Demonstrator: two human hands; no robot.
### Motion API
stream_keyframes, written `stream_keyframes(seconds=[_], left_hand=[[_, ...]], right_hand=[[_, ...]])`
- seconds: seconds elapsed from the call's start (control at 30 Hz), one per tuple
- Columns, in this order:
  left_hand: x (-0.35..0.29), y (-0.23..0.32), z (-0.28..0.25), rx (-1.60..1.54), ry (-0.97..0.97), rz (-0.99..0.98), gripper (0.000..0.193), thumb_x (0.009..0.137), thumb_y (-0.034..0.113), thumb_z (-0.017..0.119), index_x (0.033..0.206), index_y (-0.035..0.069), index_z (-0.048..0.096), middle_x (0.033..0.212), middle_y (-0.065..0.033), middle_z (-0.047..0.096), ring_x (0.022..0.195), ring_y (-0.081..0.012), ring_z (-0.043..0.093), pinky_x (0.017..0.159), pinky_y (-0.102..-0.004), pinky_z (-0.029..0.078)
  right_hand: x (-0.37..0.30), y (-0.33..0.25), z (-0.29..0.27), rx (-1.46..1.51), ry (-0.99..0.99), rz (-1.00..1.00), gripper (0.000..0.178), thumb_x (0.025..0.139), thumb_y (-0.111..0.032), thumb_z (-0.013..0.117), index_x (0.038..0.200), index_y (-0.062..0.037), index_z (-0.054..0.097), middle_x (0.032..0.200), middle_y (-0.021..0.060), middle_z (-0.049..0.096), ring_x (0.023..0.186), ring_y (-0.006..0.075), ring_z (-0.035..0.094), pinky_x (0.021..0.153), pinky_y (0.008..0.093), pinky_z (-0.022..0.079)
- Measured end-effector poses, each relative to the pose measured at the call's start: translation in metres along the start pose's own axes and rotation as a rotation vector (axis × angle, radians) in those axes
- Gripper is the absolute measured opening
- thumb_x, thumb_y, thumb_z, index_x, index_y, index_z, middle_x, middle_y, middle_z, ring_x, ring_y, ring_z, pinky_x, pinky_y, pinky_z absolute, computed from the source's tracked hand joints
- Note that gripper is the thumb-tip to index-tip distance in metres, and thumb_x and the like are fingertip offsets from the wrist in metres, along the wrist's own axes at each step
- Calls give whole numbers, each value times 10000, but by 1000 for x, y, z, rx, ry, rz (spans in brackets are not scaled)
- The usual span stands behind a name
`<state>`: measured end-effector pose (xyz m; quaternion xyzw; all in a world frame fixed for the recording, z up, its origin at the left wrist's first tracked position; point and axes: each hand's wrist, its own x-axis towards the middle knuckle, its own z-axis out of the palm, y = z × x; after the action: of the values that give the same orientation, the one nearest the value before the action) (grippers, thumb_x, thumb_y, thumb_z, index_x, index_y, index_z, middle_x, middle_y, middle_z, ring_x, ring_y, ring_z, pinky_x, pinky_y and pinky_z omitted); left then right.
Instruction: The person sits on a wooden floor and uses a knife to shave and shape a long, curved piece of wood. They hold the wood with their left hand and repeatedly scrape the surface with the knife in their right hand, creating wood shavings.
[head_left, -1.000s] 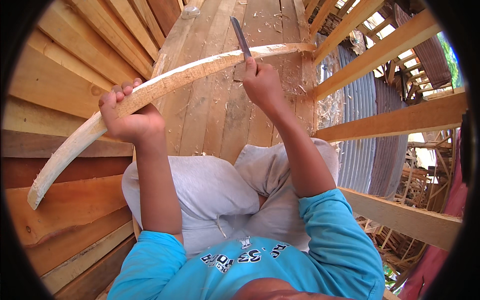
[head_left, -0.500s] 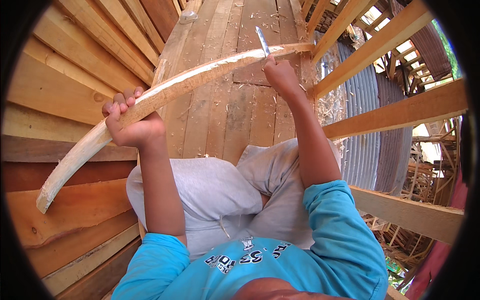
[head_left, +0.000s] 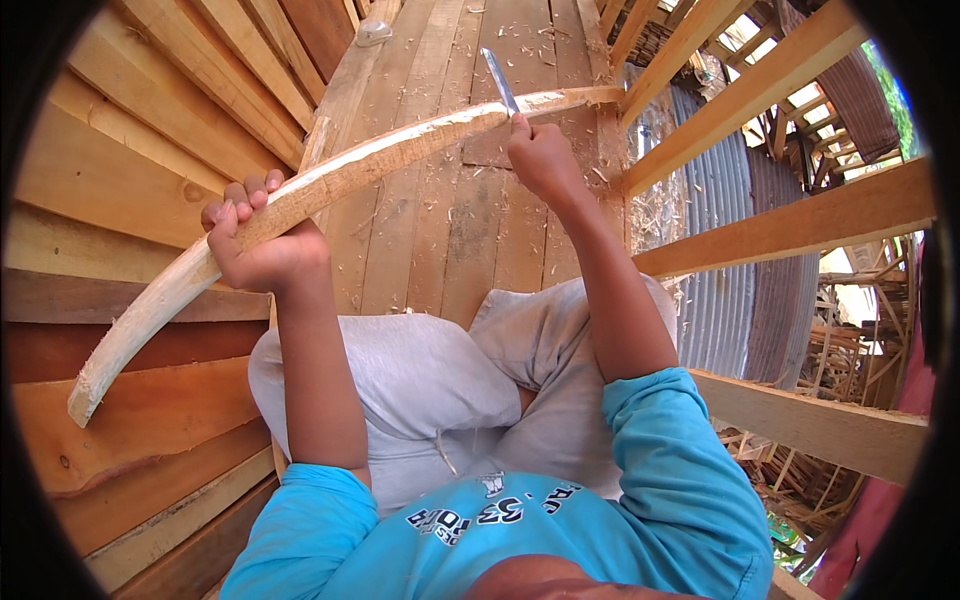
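Above the brown wooden plank floor (head_left: 435, 235), one long, curved, pale wooden strip (head_left: 385, 160) runs from lower left to upper right, far end near the wooden railing (head_left: 790, 225). My left hand (head_left: 280, 258) has its fingers wrapped around it; my right hand (head_left: 545, 158) grips one slim metal blade (head_left: 498, 80), crossing the strip, pointing away. Plank wall (head_left: 120, 200) hems my left.

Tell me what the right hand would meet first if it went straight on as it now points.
The right hand would probably meet the curved wood piece just ahead, though depth is unclear.
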<state>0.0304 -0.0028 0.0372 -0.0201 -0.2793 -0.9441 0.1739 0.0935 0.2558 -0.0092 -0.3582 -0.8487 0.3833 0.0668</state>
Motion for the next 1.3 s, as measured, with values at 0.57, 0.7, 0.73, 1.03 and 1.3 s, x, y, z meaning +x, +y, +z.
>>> stream_keyframes(seconds=[0.57, 0.7, 0.73, 1.03, 1.3], left_hand=[[3, -2, -3, -8, -35, 9, 145, 680, 130, 509, 672, 186, 376, 648, 37, 391, 658, -139, 457, 724, -324, 430], [0, 0, -4, -9, -31, -6, 157, 673, 129, 510, 671, 187, 364, 644, 37, 385, 651, -137, 448, 724, -326, 431], [-1, 0, -2, -15, -33, -8, 161, 673, 127, 510, 671, 188, 361, 643, 36, 381, 649, -136, 446, 724, -324, 430], [0, -1, -2, -22, -55, 2, 167, 677, 124, 514, 686, 194, 362, 637, 39, 357, 643, -131, 424, 705, -312, 419], [-1, 0, 1, -24, -39, -15, 157, 679, 122, 509, 681, 192, 368, 640, 43, 373, 653, -133, 441, 706, -310, 420]], right_hand=[[4, 5, 12, 125, -38, 56, 563, 1012, -407, 407, 903, 88, 652, 792, 233, 645, 754, 327, 627, 670, 445, 459], [22, 20, -7, 178, 1, 90, 581, 1020, -438, 398, 747, 38, 589, 582, 119, 556, 432, 214, 514, 422, 391, 398], [27, 24, -9, 148, 60, 115, 582, 1019, -439, 400, 738, 36, 586, 578, 119, 557, 429, 215, 516, 421, 388, 398], [15, 5, -6, 193, -30, 122, 577, 1025, -448, 407, 690, 2, 542, 549, 70, 510, 402, 185, 468, 418, 387, 387], [18, -2, -5, 120, 24, 108, 558, 1016, -392, 418, 924, 99, 666, 859, 287, 685, 812, 427, 668, 730, 499, 488]])
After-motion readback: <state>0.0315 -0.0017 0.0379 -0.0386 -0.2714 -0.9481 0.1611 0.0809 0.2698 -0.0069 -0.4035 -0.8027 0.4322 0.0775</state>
